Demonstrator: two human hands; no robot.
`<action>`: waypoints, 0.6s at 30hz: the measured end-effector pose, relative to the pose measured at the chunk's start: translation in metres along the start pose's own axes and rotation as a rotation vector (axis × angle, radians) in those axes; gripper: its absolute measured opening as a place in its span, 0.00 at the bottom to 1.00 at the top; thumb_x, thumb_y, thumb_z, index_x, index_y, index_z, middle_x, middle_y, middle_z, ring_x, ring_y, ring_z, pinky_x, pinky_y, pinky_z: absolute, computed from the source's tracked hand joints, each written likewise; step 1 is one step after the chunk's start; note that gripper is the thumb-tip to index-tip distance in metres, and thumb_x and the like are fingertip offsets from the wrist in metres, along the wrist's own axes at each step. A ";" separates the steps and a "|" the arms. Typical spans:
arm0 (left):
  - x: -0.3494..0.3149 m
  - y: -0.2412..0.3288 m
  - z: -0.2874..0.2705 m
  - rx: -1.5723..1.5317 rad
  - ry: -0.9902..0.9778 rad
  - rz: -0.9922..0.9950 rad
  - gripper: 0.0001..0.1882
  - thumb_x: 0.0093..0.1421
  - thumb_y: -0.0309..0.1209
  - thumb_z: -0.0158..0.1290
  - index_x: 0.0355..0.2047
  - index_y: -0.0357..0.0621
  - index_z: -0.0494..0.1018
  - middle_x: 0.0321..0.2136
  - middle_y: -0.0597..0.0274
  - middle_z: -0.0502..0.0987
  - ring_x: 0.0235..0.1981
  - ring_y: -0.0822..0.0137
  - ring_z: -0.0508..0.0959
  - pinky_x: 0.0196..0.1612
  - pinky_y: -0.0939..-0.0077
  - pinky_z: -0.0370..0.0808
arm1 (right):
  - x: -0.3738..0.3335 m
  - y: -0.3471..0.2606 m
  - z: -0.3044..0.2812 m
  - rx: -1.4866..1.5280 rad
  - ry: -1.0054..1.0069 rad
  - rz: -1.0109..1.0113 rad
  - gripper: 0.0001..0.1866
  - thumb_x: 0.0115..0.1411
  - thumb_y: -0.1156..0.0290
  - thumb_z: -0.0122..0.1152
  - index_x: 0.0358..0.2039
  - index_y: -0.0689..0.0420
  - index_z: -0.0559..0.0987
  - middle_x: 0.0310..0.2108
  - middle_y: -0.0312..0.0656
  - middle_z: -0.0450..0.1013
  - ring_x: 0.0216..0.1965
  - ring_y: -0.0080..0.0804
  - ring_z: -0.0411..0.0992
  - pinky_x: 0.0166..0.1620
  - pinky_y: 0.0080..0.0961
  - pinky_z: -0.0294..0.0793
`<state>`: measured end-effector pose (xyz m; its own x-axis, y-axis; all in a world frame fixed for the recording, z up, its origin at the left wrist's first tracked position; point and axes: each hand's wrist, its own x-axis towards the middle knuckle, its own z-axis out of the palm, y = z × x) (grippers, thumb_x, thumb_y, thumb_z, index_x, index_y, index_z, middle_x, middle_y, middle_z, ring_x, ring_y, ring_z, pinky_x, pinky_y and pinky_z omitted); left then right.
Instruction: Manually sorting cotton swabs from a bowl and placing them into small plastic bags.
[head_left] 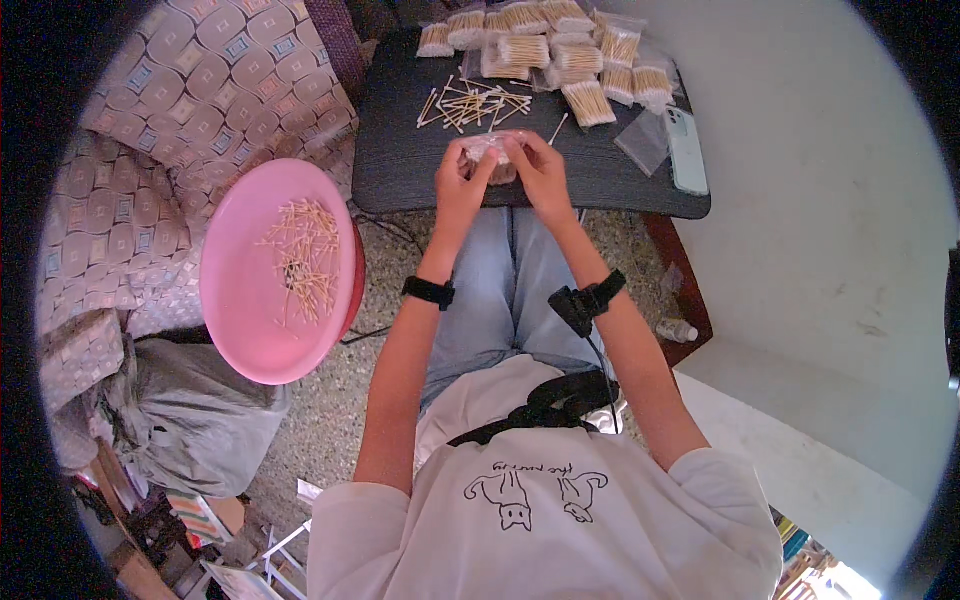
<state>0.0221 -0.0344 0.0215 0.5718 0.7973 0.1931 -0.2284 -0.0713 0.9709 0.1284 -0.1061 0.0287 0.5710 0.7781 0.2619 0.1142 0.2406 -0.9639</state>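
Both hands meet at the near edge of a black table [390, 165], closed on one small clear plastic bag of cotton swabs [503, 173]. My left hand [462, 185] grips its left side and my right hand [543, 180] its right, with the thumbs close together at its top. The fingers hide much of the bag, so how its mouth stands cannot be told. Just beyond the hands lies a loose heap of cotton swabs [468, 104]. A single swab [559, 128] rests right of the bag.
Several filled swab bags [587, 103] are piled at the table's back right. A flat clear bag [642, 142] lies beside a pale phone [686, 150] at the right edge. Left of the table stands a pink basin [228, 300] with loose swabs inside. A wall [800, 180] borders the right.
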 end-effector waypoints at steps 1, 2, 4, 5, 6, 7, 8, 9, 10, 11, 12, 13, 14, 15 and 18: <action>-0.002 0.001 -0.002 -0.037 0.003 -0.015 0.14 0.59 0.32 0.53 0.41 0.37 0.69 0.36 0.63 0.75 0.37 0.75 0.74 0.40 0.81 0.70 | -0.002 -0.002 -0.002 -0.034 0.015 -0.025 0.12 0.61 0.67 0.55 0.36 0.63 0.77 0.38 0.40 0.72 0.38 0.25 0.70 0.44 0.22 0.68; -0.005 0.003 -0.004 -0.075 0.005 -0.029 0.14 0.59 0.33 0.54 0.40 0.36 0.69 0.35 0.63 0.75 0.36 0.76 0.73 0.39 0.82 0.70 | -0.002 -0.004 -0.003 -0.044 0.026 -0.046 0.10 0.58 0.69 0.57 0.35 0.63 0.78 0.37 0.41 0.73 0.37 0.25 0.70 0.42 0.21 0.69; -0.012 0.020 -0.006 -0.133 0.007 -0.066 0.13 0.59 0.31 0.54 0.39 0.34 0.71 0.35 0.63 0.76 0.36 0.76 0.74 0.39 0.83 0.70 | -0.005 -0.014 -0.007 -0.073 0.059 -0.080 0.08 0.54 0.73 0.62 0.32 0.64 0.79 0.35 0.41 0.73 0.36 0.25 0.71 0.40 0.20 0.70; -0.013 0.028 -0.006 -0.162 0.008 -0.085 0.13 0.59 0.30 0.54 0.39 0.33 0.71 0.35 0.63 0.76 0.36 0.77 0.74 0.39 0.83 0.70 | -0.007 -0.018 -0.009 -0.051 0.052 -0.070 0.08 0.54 0.73 0.62 0.32 0.64 0.79 0.34 0.41 0.74 0.36 0.25 0.71 0.39 0.19 0.70; -0.014 0.030 -0.006 -0.150 0.022 -0.070 0.12 0.59 0.30 0.54 0.39 0.33 0.72 0.35 0.63 0.76 0.35 0.77 0.74 0.38 0.83 0.70 | -0.007 -0.023 -0.010 -0.027 0.043 -0.061 0.08 0.53 0.74 0.63 0.32 0.64 0.79 0.33 0.40 0.74 0.35 0.24 0.71 0.38 0.18 0.70; -0.015 0.033 -0.006 -0.137 0.036 -0.056 0.11 0.59 0.29 0.54 0.38 0.33 0.73 0.34 0.63 0.76 0.34 0.77 0.74 0.38 0.83 0.71 | -0.007 -0.027 -0.011 -0.003 0.033 -0.052 0.08 0.53 0.74 0.63 0.32 0.64 0.79 0.32 0.40 0.74 0.35 0.24 0.71 0.38 0.17 0.70; -0.015 0.036 -0.006 -0.124 0.050 -0.042 0.11 0.59 0.29 0.53 0.38 0.33 0.74 0.34 0.63 0.77 0.34 0.77 0.75 0.38 0.84 0.71 | -0.009 -0.032 -0.011 0.016 0.030 -0.045 0.07 0.53 0.74 0.63 0.32 0.64 0.79 0.31 0.39 0.74 0.35 0.23 0.71 0.37 0.17 0.69; -0.016 0.040 -0.006 -0.094 0.063 -0.035 0.10 0.59 0.29 0.53 0.37 0.33 0.74 0.33 0.64 0.77 0.33 0.77 0.75 0.37 0.84 0.71 | -0.010 -0.036 -0.011 0.034 0.027 -0.040 0.07 0.53 0.75 0.64 0.32 0.64 0.80 0.31 0.38 0.74 0.35 0.22 0.71 0.37 0.16 0.69; -0.019 0.044 -0.006 -0.063 0.075 -0.028 0.10 0.59 0.29 0.53 0.36 0.33 0.75 0.33 0.64 0.77 0.32 0.77 0.75 0.37 0.84 0.71 | -0.010 -0.041 -0.011 0.052 0.025 -0.034 0.07 0.52 0.75 0.64 0.32 0.64 0.80 0.30 0.38 0.74 0.35 0.22 0.71 0.37 0.16 0.69; -0.021 0.048 -0.005 -0.033 0.087 -0.021 0.10 0.59 0.29 0.53 0.35 0.33 0.75 0.32 0.64 0.77 0.32 0.77 0.75 0.37 0.84 0.71 | -0.011 -0.044 -0.011 0.071 0.017 -0.020 0.07 0.52 0.75 0.64 0.31 0.64 0.80 0.30 0.37 0.74 0.34 0.21 0.71 0.37 0.16 0.69; -0.023 0.051 -0.005 -0.033 0.097 -0.011 0.09 0.59 0.29 0.53 0.35 0.33 0.76 0.31 0.64 0.77 0.31 0.77 0.75 0.36 0.84 0.71 | -0.013 -0.048 -0.012 0.089 0.008 -0.006 0.07 0.53 0.74 0.64 0.31 0.64 0.80 0.30 0.37 0.74 0.33 0.21 0.71 0.36 0.16 0.69; -0.025 0.052 -0.006 -0.034 0.108 -0.001 0.09 0.59 0.29 0.53 0.34 0.33 0.76 0.31 0.64 0.78 0.31 0.77 0.75 0.36 0.85 0.71 | -0.014 -0.051 -0.012 0.108 0.000 0.008 0.07 0.53 0.74 0.64 0.31 0.64 0.80 0.29 0.36 0.74 0.33 0.20 0.71 0.36 0.16 0.70; -0.026 0.055 -0.006 -0.035 0.119 0.009 0.09 0.59 0.29 0.53 0.33 0.33 0.76 0.30 0.64 0.78 0.30 0.77 0.75 0.36 0.85 0.71 | -0.016 -0.054 -0.013 0.097 0.000 0.030 0.07 0.53 0.74 0.64 0.31 0.64 0.80 0.29 0.36 0.75 0.32 0.19 0.71 0.36 0.16 0.70; -0.028 0.060 -0.006 -0.045 0.113 -0.006 0.09 0.59 0.29 0.53 0.33 0.33 0.76 0.30 0.64 0.78 0.30 0.78 0.74 0.36 0.85 0.71 | -0.017 -0.058 -0.013 0.085 0.002 0.054 0.07 0.53 0.74 0.64 0.31 0.63 0.80 0.29 0.36 0.75 0.31 0.19 0.71 0.35 0.16 0.70; -0.032 0.070 -0.005 -0.058 0.105 -0.025 0.08 0.59 0.28 0.53 0.32 0.33 0.77 0.30 0.63 0.78 0.29 0.78 0.74 0.35 0.85 0.70 | -0.021 -0.064 -0.012 0.096 0.001 0.085 0.07 0.53 0.73 0.64 0.31 0.63 0.80 0.28 0.37 0.76 0.30 0.19 0.71 0.35 0.16 0.71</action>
<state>-0.0160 -0.0617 0.0822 0.4932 0.8568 0.1503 -0.2621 -0.0184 0.9649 0.1193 -0.1448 0.0847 0.5761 0.7976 0.1789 -0.0131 0.2278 -0.9736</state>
